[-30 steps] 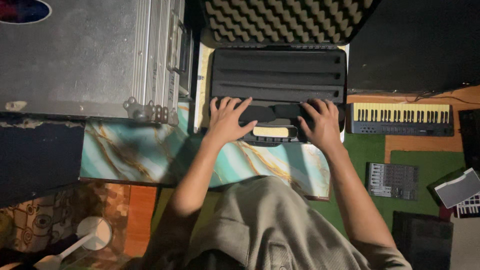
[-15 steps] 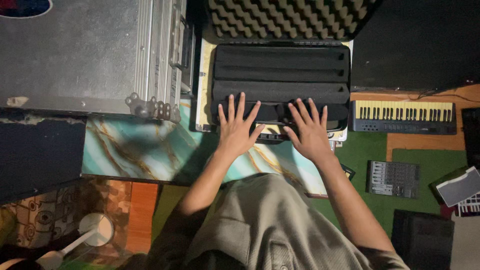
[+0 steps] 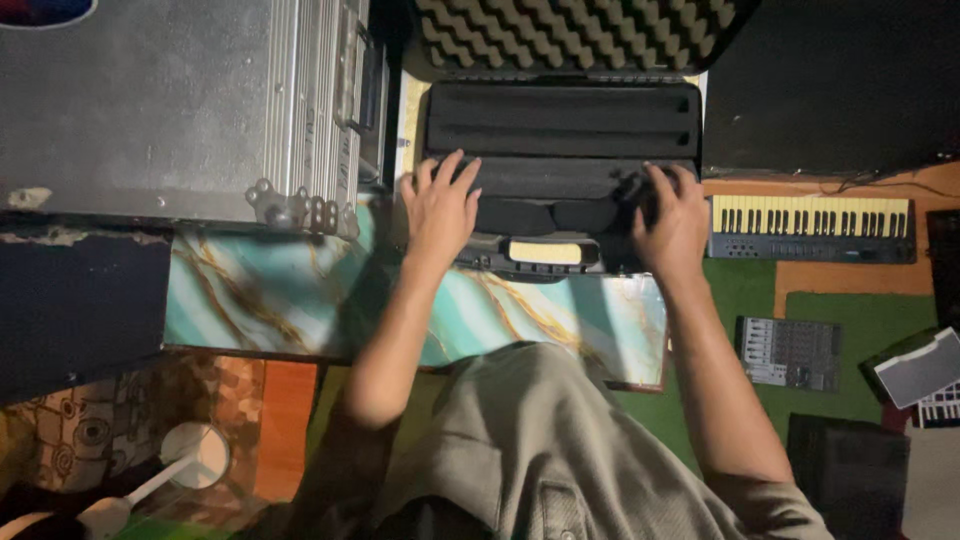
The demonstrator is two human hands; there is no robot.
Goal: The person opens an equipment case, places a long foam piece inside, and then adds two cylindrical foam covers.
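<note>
Both hands press black padded foam case

— What can't you make out?
— The foam lid is cut by the top edge. The right hand covers something dark in the black case; too dim to tell.
— And lower right?
— A white device runs off the frame.

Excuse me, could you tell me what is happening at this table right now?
A person leans over an open black case lined with foam, which lies on a marbled teal tabletop. The left hand rests flat on the case's near left part, and the right hand curls over its near right corner. A silver metal case sits to the left; a small keyboard lies to the right.
</note>
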